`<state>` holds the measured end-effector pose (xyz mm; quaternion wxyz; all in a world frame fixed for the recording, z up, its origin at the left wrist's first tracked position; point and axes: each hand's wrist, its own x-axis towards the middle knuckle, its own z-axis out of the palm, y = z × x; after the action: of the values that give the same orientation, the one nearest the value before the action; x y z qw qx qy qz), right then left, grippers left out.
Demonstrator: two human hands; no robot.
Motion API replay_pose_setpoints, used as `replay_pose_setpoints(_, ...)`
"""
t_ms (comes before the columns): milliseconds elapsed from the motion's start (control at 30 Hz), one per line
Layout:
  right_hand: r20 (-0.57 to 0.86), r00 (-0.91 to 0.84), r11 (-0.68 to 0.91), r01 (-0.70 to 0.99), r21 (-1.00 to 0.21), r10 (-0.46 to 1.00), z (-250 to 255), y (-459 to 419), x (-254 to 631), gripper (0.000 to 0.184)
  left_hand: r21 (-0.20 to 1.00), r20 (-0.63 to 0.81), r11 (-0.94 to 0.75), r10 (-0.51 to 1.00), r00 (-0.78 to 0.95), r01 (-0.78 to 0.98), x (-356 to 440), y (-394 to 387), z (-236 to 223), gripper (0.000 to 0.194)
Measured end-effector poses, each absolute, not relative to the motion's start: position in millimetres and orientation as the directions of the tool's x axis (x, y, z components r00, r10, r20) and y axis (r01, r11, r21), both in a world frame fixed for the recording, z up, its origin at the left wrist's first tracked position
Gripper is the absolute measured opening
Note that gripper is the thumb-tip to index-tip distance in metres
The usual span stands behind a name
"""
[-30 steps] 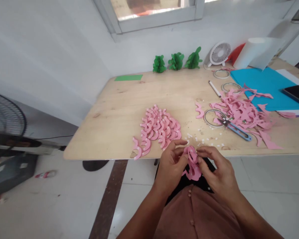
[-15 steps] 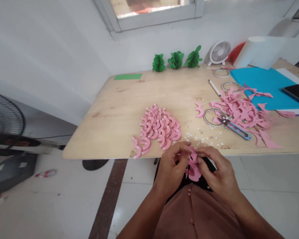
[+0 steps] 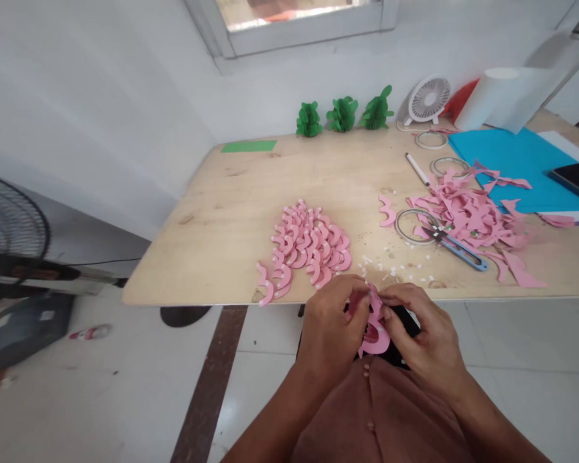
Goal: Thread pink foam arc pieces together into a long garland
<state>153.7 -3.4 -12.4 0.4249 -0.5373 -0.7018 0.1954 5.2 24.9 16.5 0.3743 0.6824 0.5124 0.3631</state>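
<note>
Just off the table's front edge, both hands pinch curved pink paper pieces (image 3: 377, 339) above my lap. My left hand (image 3: 335, 321) closes thumb and fingers on the left side of the paper. On the right side, my right hand (image 3: 422, 325) grips its edge between thumb and forefinger. The fingers partly cover the paper, so how the pieces join cannot be seen. A pile of scalloped pink paper cutouts (image 3: 309, 241) with small white patches lies on the table, beyond my left hand. One single pink cutout (image 3: 386, 211) lies apart from it.
Blue-handled snips (image 3: 463, 251) lie by a tape roll (image 3: 415, 226) and pink scraps (image 3: 477, 209). Farther back are a marker (image 3: 417, 169), blue sheets (image 3: 516, 161), a phone (image 3: 576, 182), a small white fan (image 3: 429, 101) and green paper figures (image 3: 342, 114). White bits dot the table (image 3: 212, 225).
My left hand has turned slightly, and the pink paper between the hands has shifted so its lower curve shows more openly. My right hand keeps nearly the same pinch.
</note>
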Motion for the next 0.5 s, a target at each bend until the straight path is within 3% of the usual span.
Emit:
replay_pose_setpoints(100, 0.391, -0.070, 0.355, 0.587, -0.727, 0.918, -11.9, -3.2, 154.1, 0.013, 0.858, 0.154, -0.255, 0.956, 0.250, 0.447, 3.7, 25.0, 17.3, 0.018)
replay_pose_setpoints(333, 0.392, -0.097, 0.370, 0.592, -0.716, 0.915, -9.0, -3.0, 155.2, 0.012, 0.878, 0.109, -0.220, 0.956, 0.271, 0.424, 2.7, 26.2, 18.3, 0.016)
replay_pose_setpoints(500, 0.391, -0.097, 0.366, 0.605, -0.707, 0.915, -8.6, -3.4, 155.3, 0.013, 0.825, 0.184, -0.289, 0.950, 0.252, 0.485, 2.5, 25.3, 17.9, 0.018)
